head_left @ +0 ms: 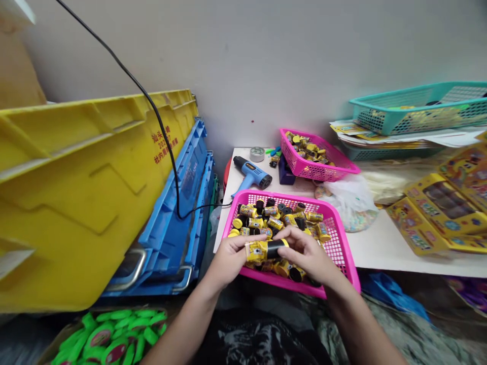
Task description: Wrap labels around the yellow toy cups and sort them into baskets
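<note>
Fingers point(292, 255) hold a yellow-black tube point(272, 249), print illegible

Your left hand point(230, 258) and right hand point(308, 253) are both bare, and your forearms are uncovered as far down as they show. Over your front you wear a black garment point(262, 334) with pale grey, streaky patches (print or sheen, you can't tell which). Dark grey cloth point(249, 299) shows just beyond it, its folds soft and too dim to make out.

Two pink baskets point(281, 285), one heat gun point(257, 174), one tape roll point(257, 158), one yellow crate point(76, 192); small tubes point(274, 223) uncountable.
</note>
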`<state>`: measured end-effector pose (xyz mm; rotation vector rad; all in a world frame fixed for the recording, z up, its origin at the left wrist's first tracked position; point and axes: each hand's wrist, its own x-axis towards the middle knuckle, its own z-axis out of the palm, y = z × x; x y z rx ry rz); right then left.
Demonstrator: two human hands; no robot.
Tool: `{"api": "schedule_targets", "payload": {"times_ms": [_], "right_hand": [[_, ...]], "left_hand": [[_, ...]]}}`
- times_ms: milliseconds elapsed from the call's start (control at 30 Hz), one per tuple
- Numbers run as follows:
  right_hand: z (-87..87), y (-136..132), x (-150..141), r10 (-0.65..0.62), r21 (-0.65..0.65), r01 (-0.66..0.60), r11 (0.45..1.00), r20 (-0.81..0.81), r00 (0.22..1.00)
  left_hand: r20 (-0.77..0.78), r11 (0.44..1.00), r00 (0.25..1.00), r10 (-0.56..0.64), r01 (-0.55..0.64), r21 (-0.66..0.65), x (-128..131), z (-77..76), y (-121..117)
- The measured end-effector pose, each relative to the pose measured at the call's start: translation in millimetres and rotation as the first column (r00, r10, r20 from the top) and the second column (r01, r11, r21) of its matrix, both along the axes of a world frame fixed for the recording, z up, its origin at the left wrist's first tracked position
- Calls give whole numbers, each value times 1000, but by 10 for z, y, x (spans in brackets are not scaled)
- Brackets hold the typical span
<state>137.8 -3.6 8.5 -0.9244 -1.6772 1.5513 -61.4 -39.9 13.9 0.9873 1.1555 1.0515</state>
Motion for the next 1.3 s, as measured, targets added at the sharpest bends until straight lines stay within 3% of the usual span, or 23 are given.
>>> {"api": "schedule_targets", "payload": {"times_ms": [167, 333, 433, 600, 700, 767, 867, 1000, 1133, 1300], "right_hand": [[17, -22, -53, -39, -158, 35, 987, -24, 999], [4, -11, -76, 23, -386, -44, 921, -58, 998], [20, -13, -81, 60, -424, -104, 900, -116, 991], [39, -51, -114, 103, -246, -154, 957, -206, 973], [-14, -78, -137, -22, -151, -13, 988, -228, 973], [-59, -99, -144, -132, -58, 123, 991, -190, 973], [-98, -130, -144, -247, 74, 264, 962, -180, 952], [-105, -151, -149, -349, 151, 378, 913, -187, 918], [-143, -162, -151, -358, 311, 375, 874, -112, 927], [-152, -141, -97, -285, 458, 276, 845, -51, 957]], "left_hand": [[87, 999, 995, -38, 40, -28, -57, -77, -2], [-35, 994, 994, -104, 105, 39, -118, -68, 13], [-60, 995, 994, -91, 94, 45, -125, -47, 17], [-72, 982, 992, -102, 112, 152, -141, -32, 29], [-94, 962, 988, -126, 144, 230, -167, -35, 54], [-45, 975, 994, -103, 110, 195, -178, -53, 72], [40, 993, 999, -33, 29, 115, -168, -90, 87], [52, 993, 999, 12, -18, 120, -114, -105, 88], [78, 991, 997, 27, -37, 131, -69, -102, 87], [76, 993, 995, 67, -74, 96, -66, -129, 110]]}}
